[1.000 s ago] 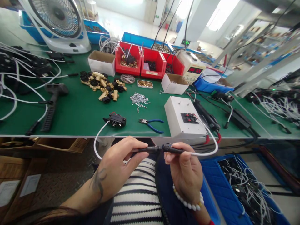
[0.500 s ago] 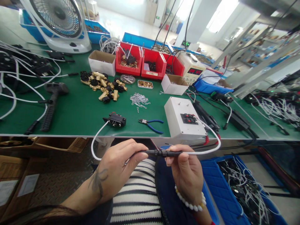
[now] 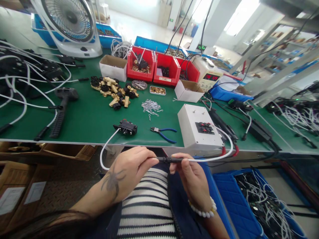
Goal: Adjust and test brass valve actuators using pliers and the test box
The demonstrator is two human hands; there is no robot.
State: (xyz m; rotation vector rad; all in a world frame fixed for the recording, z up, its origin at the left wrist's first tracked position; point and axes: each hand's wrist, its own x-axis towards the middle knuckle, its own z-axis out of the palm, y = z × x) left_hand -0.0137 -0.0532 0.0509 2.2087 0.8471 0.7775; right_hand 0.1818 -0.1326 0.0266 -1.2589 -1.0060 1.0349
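Note:
My left hand [image 3: 132,171] is closed round one end of a black inline cable connector [image 3: 169,159], held over my lap just below the table edge. My right hand [image 3: 190,176] pinches the other end, where a white cable [image 3: 228,151] loops up to the white test box [image 3: 200,131]. Another white cable [image 3: 106,147] runs from my left hand up to a black socket part [image 3: 126,127] on the green table [image 3: 87,116]. The two connector halves look joined.
Blue-handled pliers [image 3: 163,132] lie beside the test box. Brass fittings [image 3: 114,93], metal clips [image 3: 151,107], red bins [image 3: 154,68], cardboard boxes, a fan [image 3: 71,23] and a black spray-gun handle [image 3: 61,111] with cables fill the table. A blue crate [image 3: 254,199] of cables stands at my lower right.
The two connector halves have been pushed together and my hands have come closer. The view has shifted slightly to the left.

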